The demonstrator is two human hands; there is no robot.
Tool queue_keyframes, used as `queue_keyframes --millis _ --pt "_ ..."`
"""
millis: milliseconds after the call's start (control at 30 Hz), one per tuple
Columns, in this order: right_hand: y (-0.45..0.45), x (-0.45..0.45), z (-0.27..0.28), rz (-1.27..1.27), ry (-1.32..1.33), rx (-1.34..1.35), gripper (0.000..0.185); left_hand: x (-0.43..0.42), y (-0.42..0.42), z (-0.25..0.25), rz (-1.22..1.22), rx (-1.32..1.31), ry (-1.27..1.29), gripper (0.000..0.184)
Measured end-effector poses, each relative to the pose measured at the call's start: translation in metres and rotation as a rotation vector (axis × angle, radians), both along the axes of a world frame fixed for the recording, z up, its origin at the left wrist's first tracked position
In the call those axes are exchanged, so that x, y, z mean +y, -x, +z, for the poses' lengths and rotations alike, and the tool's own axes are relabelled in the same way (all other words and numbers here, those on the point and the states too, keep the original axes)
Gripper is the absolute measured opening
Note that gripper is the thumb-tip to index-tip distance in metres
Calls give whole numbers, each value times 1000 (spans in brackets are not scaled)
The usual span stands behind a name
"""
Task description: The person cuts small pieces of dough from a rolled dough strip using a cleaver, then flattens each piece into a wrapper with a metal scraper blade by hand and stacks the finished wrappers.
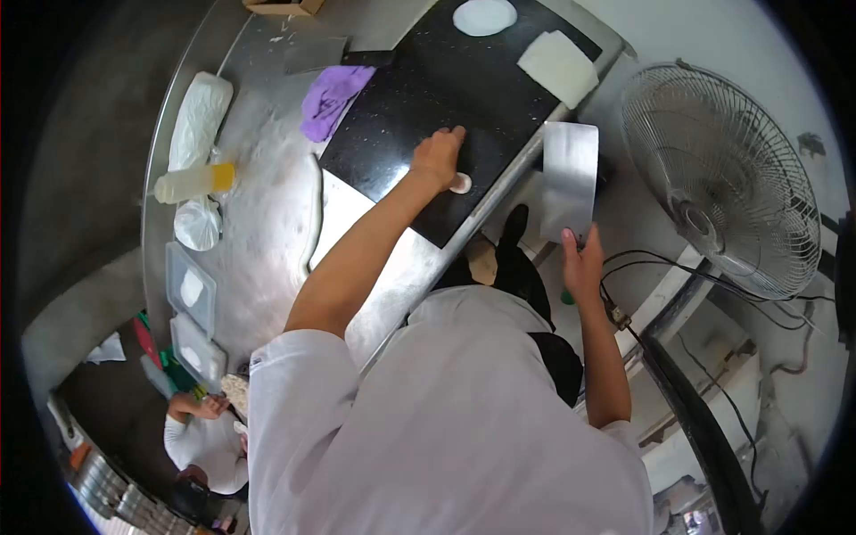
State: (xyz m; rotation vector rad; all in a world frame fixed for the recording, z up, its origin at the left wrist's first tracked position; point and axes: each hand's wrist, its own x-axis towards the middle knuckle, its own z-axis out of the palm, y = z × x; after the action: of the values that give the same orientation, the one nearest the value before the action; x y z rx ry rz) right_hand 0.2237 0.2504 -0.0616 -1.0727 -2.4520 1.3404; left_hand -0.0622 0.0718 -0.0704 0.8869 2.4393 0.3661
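My left hand (436,159) lies on the black board (392,134), fingers stretched forward over its surface. A small round white piece, apparently dough (461,184), sits against the hand's palm side; I cannot tell whether the hand presses on it. Past the board's right edge, my right hand (583,260) grips a broad-bladed cleaver (571,178) by its handle, blade pointing away from me. A long thin white rope, apparently dough (314,214), stretches along the metal table left of the board. At the board's far end are a white round item (485,16) and a folded whitish cloth or sheet (559,69).
A purple cloth (335,100) touches the board's left edge. Along the metal table's (259,178) left side are a yellow-capped bottle (196,182), plastic bags (198,223) and clear containers (191,287). A fan (722,178) and cables stand right. Another person (209,441) is lower left.
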Motion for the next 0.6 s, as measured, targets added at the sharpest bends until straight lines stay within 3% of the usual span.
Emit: queue_keyframes --millis 67,100,167,200,233,300,367,400,500,533,600 --pt "17 14 1 -115 428 -60 41 9 13 7 -46 31 101 58" --pt "22 20 1 -117 443 -56 41 8 15 12 -49 35 116 58" --pt "50 46 -3 49 141 242 40 19 29 19 -133 -327 84 63" --pt "69 61 -2 43 145 254 40 17 30 -15 97 -673 -283 73" --pt "85 74 1 43 156 271 31 29 22 -24 94 -673 -273 73" --pt "112 94 15 58 170 268 24 58 -15 -37 288 241 -332 90" --pt "150 108 28 -61 546 385 24 57 -27 -37 188 284 -235 94" --pt "164 113 21 -80 536 424 26 58 -30 -36 75 322 -132 99" --pt "184 130 -39 -97 516 344 34 55 -26 -20 43 194 -63 111" --pt "191 134 -56 -126 435 115 34 50 -24 -23 50 165 -92 110" --pt "200 140 -77 -93 302 48 33 44 -25 -22 47 139 -157 107"
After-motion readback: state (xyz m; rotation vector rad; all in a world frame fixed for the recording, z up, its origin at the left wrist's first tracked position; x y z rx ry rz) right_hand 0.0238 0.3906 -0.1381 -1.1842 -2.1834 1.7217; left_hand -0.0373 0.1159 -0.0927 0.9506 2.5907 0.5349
